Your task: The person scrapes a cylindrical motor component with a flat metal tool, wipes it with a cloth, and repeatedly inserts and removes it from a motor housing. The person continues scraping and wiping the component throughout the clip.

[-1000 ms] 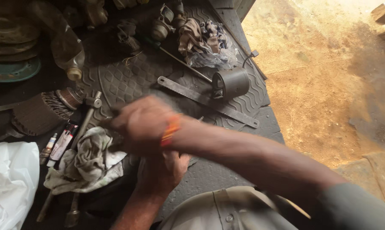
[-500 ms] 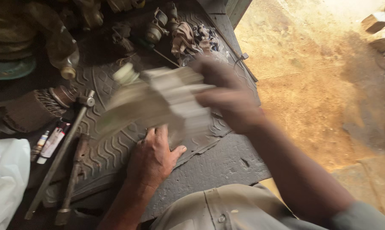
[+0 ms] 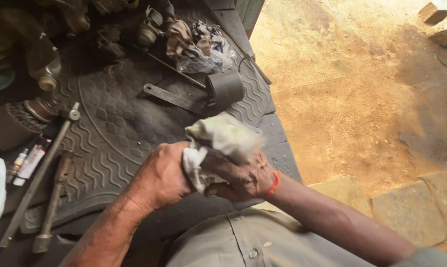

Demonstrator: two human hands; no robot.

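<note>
A crumpled, dirty white rag [image 3: 218,143] is held in front of me above a dark ribbed rubber mat [image 3: 114,128]. My left hand [image 3: 161,175] grips its left side. My right hand [image 3: 241,178], with an orange thread at the wrist, closes around the rag from below and the right. The top of the rag is blurred. Whether anything is wrapped inside the rag is hidden.
On the mat lie a dark cylinder [image 3: 225,89] with a flat metal bar [image 3: 171,98], a long steel rod [image 3: 38,173], a rusty tool [image 3: 53,202], small tubes [image 3: 28,163], a plastic bottle [image 3: 40,59] and rags with engine parts [image 3: 194,42]. Sandy ground [image 3: 362,89] lies right.
My right hand picked the rag up from the left of the mat and carried it right and toward me. My left hand rose from the mat and took hold of it.
</note>
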